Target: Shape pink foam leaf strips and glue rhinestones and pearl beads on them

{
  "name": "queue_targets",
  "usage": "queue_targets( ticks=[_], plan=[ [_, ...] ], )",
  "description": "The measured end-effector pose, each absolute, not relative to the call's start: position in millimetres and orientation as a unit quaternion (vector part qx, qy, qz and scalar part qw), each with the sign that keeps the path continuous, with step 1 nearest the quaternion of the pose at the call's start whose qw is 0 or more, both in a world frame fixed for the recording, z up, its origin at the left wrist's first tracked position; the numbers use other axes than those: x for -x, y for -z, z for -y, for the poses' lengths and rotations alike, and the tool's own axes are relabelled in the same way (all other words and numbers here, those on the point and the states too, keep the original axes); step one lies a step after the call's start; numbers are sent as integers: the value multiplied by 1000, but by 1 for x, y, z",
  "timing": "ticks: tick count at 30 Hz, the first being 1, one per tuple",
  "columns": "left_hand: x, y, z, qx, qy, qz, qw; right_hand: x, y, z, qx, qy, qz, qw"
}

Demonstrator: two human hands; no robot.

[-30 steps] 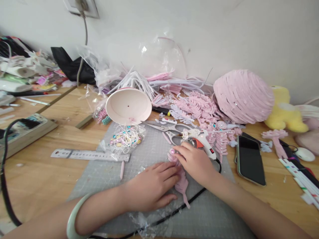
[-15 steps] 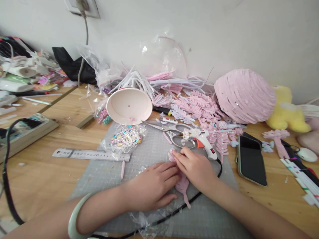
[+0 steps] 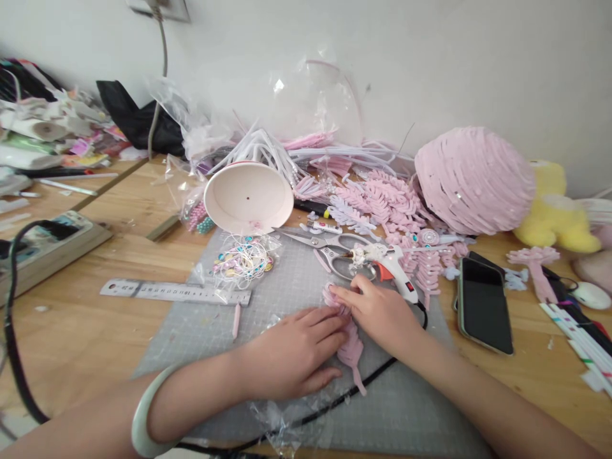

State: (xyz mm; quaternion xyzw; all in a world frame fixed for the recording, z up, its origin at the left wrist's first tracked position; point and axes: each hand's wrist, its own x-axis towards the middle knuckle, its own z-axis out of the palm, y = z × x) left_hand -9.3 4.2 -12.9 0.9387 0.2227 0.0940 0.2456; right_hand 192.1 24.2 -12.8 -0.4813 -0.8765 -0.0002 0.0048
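A pink foam leaf (image 3: 352,347) lies on the grey cutting mat (image 3: 287,287). My left hand (image 3: 291,354) rests flat on the leaf's left side, fingers stretched out; a pale green bangle (image 3: 142,415) sits on that wrist. My right hand (image 3: 377,312) has its fingers drawn together, with the fingertips pressed on the leaf's top end (image 3: 333,296). Whatever lies under those fingertips is hidden.
A white glue gun (image 3: 396,273) and scissors (image 3: 329,248) lie just behind my right hand, its black cable (image 3: 335,403) running under my arms. A phone (image 3: 482,296) is to the right, a steel ruler (image 3: 174,291) to the left. A pink cup (image 3: 248,197), foam leaves (image 3: 382,201) and a pink ball (image 3: 473,178) crowd the back.
My right fingertips slid a little left over the leaf's top, covering the small pink gem seen a second ago. My left hand stayed flat in place.
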Motion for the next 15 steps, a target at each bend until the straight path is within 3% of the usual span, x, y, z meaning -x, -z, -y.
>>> queue_targets(
  ticks=[15],
  plan=[
    [9, 14, -4, -946, -76, -221, 225, -176, -6, -17, 498, 6, 860, -112]
  ],
)
